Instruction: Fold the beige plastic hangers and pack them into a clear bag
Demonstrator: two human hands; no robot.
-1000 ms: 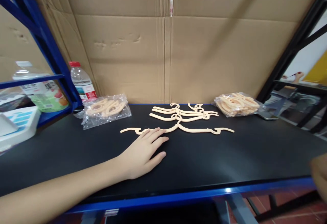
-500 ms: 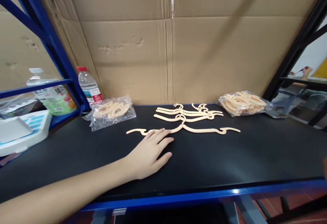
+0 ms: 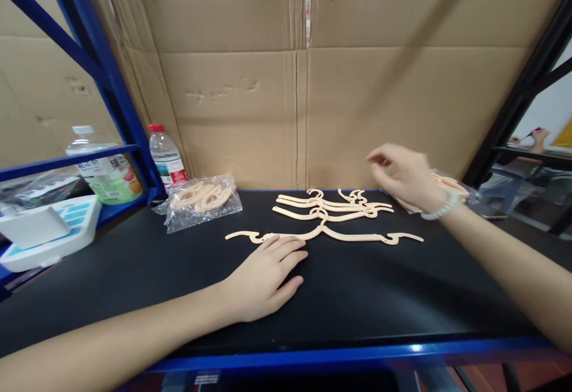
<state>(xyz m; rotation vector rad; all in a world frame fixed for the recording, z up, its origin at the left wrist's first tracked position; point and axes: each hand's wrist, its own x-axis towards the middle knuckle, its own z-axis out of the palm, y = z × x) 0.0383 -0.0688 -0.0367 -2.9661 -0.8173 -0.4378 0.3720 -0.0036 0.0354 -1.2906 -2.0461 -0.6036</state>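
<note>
On the black tabletop, my left hand (image 3: 263, 276) lies flat with its fingers spread. Its fingertips rest at the left arm of an unfolded beige plastic folding hanger (image 3: 353, 237). Behind that hanger are more beige hangers (image 3: 297, 212), stacked close together, with small hooked pieces (image 3: 353, 196) at their right end. My right hand (image 3: 404, 171), a beaded bracelet (image 3: 447, 204) at its wrist, is raised over the right side of the table. Its fingers are loosely curled, the thumb stands apart, and nothing shows between them. It partly hides a clear bag of beige hangers (image 3: 451, 184).
Another clear bag of hangers (image 3: 203, 198) lies at the back left, beside a red-capped water bottle (image 3: 166, 156). A white and blue tray (image 3: 53, 231) and a large drink bottle (image 3: 107, 171) stand further left. Cardboard (image 3: 232, 94) walls the back; a blue edge (image 3: 313, 353) runs along the front.
My right hand has come into view from the right and is now raised near the right bag. The left hand keeps its place on the hanger. The view has tilted slightly up.
</note>
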